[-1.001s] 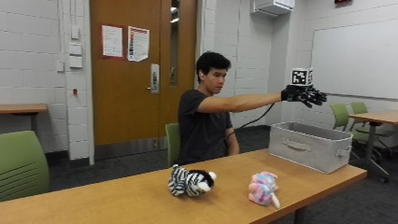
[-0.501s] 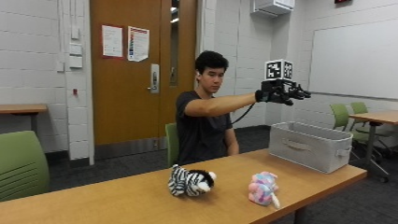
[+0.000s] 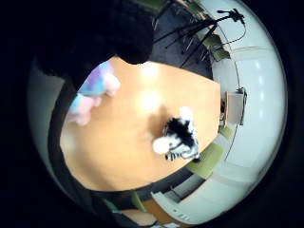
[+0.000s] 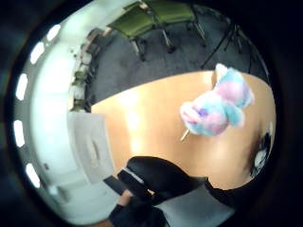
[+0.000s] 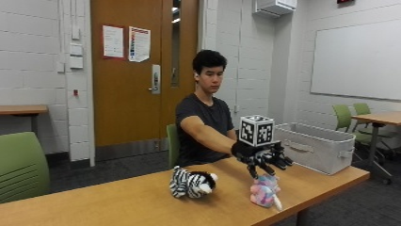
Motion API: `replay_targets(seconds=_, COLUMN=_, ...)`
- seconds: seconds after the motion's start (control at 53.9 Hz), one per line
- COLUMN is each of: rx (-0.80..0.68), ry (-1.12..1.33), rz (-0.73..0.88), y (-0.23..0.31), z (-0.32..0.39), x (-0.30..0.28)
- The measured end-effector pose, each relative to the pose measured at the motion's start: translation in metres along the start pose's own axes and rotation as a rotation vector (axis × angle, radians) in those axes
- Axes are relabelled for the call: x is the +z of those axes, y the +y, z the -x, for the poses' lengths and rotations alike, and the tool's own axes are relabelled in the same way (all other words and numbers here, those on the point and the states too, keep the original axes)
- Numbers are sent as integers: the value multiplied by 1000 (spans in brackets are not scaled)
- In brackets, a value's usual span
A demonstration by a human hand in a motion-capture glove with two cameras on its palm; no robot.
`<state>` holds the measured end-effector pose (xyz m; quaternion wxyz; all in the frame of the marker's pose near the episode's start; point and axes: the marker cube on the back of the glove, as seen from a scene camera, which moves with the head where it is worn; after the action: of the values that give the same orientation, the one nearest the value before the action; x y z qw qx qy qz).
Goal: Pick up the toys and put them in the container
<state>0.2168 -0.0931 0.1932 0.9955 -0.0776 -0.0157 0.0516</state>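
Nothing packed yet, as far as the views show. Both toys lie on the tabletop (image 5: 125, 207): the zebra plush (image 5: 192, 182) toward the middle, near the person's edge; the pastel pink-and-blue plush (image 5: 266, 191) just beside it toward the container end, near the camera-side edge. The two sit apart, not touching.

The grey fabric bin (image 5: 316, 146) stands at the far end of the tabletop, well apart from both toys. Its inside is hidden from the outside view, so contents cannot be told.

The gloved right hand (image 5: 263, 159) hangs directly above the pastel plush, fingers (image 5: 274, 164) spread and pointing down, holding nothing. No contact visible. Judgement: the first pick is only starting; both toys remain to be lifted and carried over.

Surface: light wood, glossy, showing ceiling-light reflections in the palm views.

Room: white block walls, an orange-brown door (image 5: 141, 70) with notices on it, a whiteboard (image 5: 357, 59), green chairs (image 5: 22, 165), dark carpet.
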Motion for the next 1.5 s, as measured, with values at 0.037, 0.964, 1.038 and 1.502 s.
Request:
replay_targets(seconds=0.037, rx=0, ry=-15, rz=-12, y=-2, z=-3, x=15)
replay_targets(seconds=0.964, rx=-8, ry=56, rz=-89, y=29, z=57, x=-36)
replay_targets(seconds=1.038, rx=-34, ry=42, rz=-142, y=38, z=90, x=-84)
replay_targets(seconds=1.502, rx=-516, ry=-64, rz=-335, y=153, z=404, x=-201)
